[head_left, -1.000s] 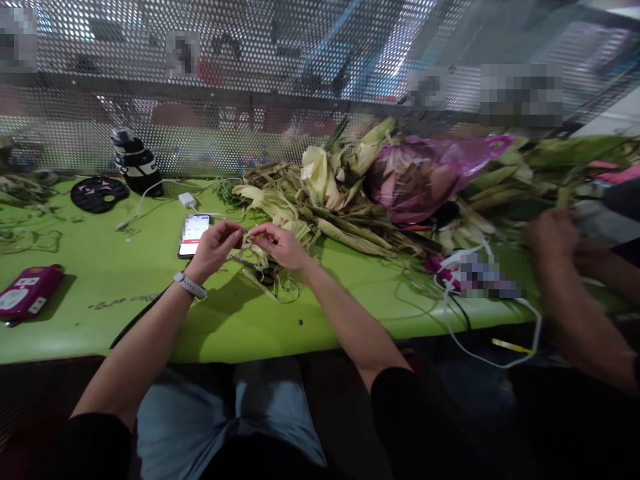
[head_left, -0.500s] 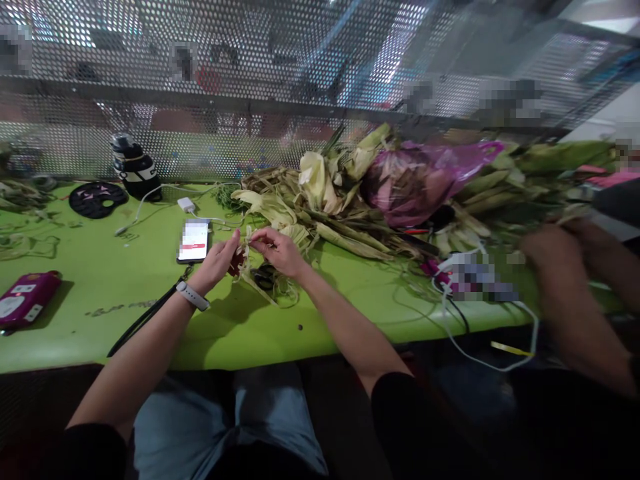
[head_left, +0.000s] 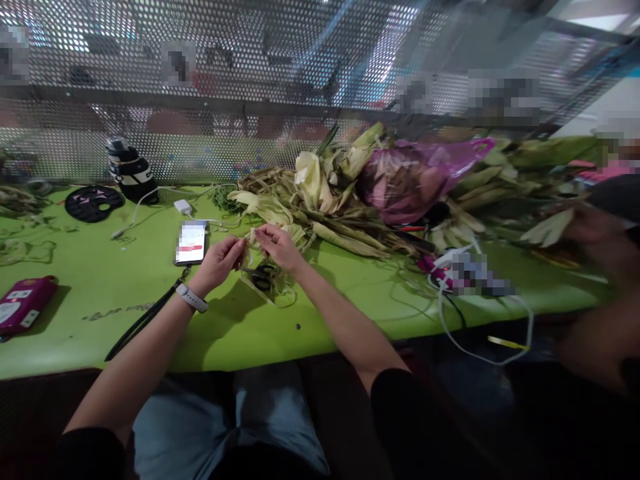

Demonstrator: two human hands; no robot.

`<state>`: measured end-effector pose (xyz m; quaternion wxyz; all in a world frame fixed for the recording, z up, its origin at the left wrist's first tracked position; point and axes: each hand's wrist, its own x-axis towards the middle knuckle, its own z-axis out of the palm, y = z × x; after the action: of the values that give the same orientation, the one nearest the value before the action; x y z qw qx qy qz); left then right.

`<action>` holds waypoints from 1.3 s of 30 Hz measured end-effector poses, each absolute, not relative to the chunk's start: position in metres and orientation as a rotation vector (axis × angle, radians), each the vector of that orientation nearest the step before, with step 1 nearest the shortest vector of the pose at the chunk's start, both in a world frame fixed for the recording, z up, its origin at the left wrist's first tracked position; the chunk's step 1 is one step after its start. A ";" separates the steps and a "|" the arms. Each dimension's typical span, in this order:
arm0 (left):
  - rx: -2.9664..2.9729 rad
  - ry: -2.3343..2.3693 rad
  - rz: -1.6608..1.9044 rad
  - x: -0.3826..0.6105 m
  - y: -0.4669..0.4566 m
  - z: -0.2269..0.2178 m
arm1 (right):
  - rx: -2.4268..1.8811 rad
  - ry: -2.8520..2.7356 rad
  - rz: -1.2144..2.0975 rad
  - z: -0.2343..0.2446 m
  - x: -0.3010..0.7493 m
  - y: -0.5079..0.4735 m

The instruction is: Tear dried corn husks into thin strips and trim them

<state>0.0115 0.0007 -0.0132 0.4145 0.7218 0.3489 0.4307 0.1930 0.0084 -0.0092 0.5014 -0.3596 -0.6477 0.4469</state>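
Note:
My left hand [head_left: 219, 260] and my right hand [head_left: 281, 245] meet above the green table [head_left: 125, 280], both pinching thin pale strips of corn husk [head_left: 251, 241]. The strips hang down from my fingers to a small loose bundle on the table. Black scissors [head_left: 261, 274] lie under my hands. My left wrist wears a white watch band [head_left: 191, 297]. A big heap of dried corn husks [head_left: 320, 200] lies just beyond my right hand.
A phone [head_left: 191, 242] on a white charger cable lies left of my hands. A purple plastic bag [head_left: 415, 180] sits in the husk heap. A black bottle [head_left: 129, 170], a round black fan [head_left: 93, 201] and a magenta case [head_left: 23, 301] lie left. Another person's blurred hand [head_left: 590, 227] holds husk at right. Perforated metal screen behind.
My hands have drawn closer together on the husk strips and shifted a little. The other person's hands at the right have moved up and rightward with a husk piece.

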 end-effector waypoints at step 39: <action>1.628 0.860 0.815 0.015 -0.006 -0.008 | -0.844 -1.407 1.126 -0.016 0.182 0.005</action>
<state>0.0154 -0.0063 -0.0080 0.5346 0.6833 0.3609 0.3422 0.1820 0.0049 -0.0158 0.5447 -0.3557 -0.5930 0.4745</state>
